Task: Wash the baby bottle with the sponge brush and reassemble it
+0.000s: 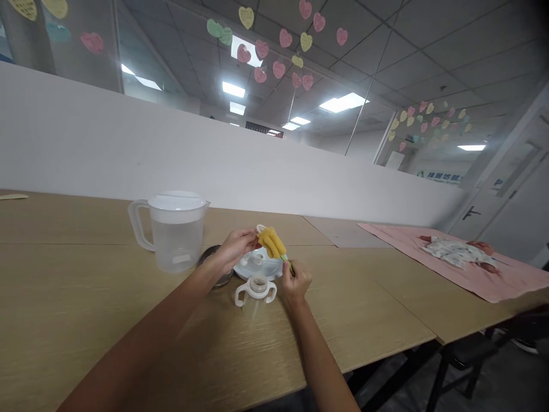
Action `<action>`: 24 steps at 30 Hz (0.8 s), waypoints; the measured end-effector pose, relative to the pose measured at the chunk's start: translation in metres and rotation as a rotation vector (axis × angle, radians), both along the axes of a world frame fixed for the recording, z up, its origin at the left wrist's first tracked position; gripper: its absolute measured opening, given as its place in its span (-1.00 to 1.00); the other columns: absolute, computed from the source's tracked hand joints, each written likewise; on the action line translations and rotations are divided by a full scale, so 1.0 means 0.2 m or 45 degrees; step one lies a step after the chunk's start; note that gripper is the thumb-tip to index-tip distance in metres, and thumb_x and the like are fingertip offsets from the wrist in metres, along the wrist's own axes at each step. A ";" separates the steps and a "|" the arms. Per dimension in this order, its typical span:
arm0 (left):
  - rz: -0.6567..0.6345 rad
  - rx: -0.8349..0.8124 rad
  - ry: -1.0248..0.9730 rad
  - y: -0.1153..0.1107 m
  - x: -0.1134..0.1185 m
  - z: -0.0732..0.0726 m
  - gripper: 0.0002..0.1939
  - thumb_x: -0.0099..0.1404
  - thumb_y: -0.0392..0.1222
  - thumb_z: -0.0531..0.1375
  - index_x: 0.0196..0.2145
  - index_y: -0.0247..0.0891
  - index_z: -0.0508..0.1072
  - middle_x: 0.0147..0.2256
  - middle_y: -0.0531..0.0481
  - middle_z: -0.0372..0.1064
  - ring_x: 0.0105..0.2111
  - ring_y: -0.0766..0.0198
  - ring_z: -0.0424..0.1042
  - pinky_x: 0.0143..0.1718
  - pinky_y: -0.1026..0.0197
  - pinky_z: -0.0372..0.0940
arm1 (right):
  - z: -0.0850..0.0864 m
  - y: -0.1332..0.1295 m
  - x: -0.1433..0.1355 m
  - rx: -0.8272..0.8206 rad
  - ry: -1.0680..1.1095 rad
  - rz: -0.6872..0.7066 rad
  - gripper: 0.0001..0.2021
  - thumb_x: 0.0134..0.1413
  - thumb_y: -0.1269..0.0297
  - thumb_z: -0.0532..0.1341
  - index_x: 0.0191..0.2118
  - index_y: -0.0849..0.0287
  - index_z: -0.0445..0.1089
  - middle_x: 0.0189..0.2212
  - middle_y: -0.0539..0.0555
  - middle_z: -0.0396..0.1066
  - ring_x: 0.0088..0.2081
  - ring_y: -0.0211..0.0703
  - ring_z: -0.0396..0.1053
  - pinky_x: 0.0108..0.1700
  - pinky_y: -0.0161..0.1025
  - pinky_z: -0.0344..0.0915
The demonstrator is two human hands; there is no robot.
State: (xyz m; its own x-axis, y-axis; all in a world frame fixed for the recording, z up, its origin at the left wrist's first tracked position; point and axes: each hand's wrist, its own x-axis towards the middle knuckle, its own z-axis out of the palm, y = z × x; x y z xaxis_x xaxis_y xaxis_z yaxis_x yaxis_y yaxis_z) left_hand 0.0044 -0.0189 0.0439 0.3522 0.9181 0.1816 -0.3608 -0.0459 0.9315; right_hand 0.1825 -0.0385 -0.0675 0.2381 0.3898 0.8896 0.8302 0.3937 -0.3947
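The left hand [237, 247] pinches a small white ring-shaped part [260, 228], and the right hand [295, 281] is clenched round the green handle [288, 263] of a yellow sponge brush [271, 241], its head against that part. Just below the brush, a clear bottle [256, 297] with two white handles stands upright on the bench [343, 297]. Behind the bottle is a pale plate [272, 269] holding small clear pieces; a round metal dish [223, 279] lies to its left, partly hidden by the left forearm. Farther left stands a lidded translucent pitcher [178, 234].
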 end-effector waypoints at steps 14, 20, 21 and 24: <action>-0.174 -0.142 -0.231 0.02 -0.07 0.08 -0.93 0.17 -0.30 0.22 -0.33 -0.30 0.48 -0.22 -0.11 0.46 -0.18 0.21 0.43 -0.16 0.21 0.32 | 0.00 0.00 0.00 0.001 -0.196 -0.080 -0.65 0.17 0.14 0.02 -0.50 0.21 0.37 -0.62 0.04 0.32 -0.52 -0.27 0.25 -0.44 -0.35 0.06; 0.281 0.201 0.272 0.11 -0.24 0.08 -0.83 0.05 -0.23 0.30 -0.35 -0.29 0.47 -0.35 -0.06 0.47 -0.39 0.27 0.45 -0.28 0.25 0.31 | -0.01 0.01 -0.01 -0.010 -0.292 -0.107 -0.66 0.11 0.10 0.09 -0.53 0.21 0.39 -0.64 0.04 0.31 -0.53 -0.27 0.26 -0.46 -0.36 0.04; 0.404 0.265 0.413 0.14 -0.27 0.06 -0.85 0.03 -0.23 0.31 -0.39 -0.28 0.46 -0.40 -0.03 0.46 -0.46 0.29 0.42 -0.33 0.26 0.29 | -0.01 0.01 -0.01 -0.015 -0.272 -0.127 -0.65 0.12 0.09 0.08 -0.53 0.21 0.39 -0.64 0.05 0.32 -0.53 -0.27 0.26 -0.46 -0.35 0.03; 0.699 0.493 0.861 0.20 -0.34 0.00 -0.93 0.00 -0.34 0.27 -0.51 -0.24 0.45 -0.52 0.02 0.39 -0.50 0.27 0.37 -0.37 0.29 0.20 | -0.01 0.02 -0.01 -0.039 -0.188 -0.211 -0.61 0.15 0.06 0.05 -0.53 0.21 0.38 -0.63 0.06 0.34 -0.54 -0.27 0.24 -0.46 -0.34 0.01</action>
State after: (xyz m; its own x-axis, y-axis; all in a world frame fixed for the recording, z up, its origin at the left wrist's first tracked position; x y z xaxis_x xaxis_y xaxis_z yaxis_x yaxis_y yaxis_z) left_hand -0.0628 0.0204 0.0431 0.0317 0.9054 0.4233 0.4121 -0.3977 0.8197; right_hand 0.1811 -0.0341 -0.0689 0.1693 0.3832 0.9080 0.9322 0.2366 -0.2737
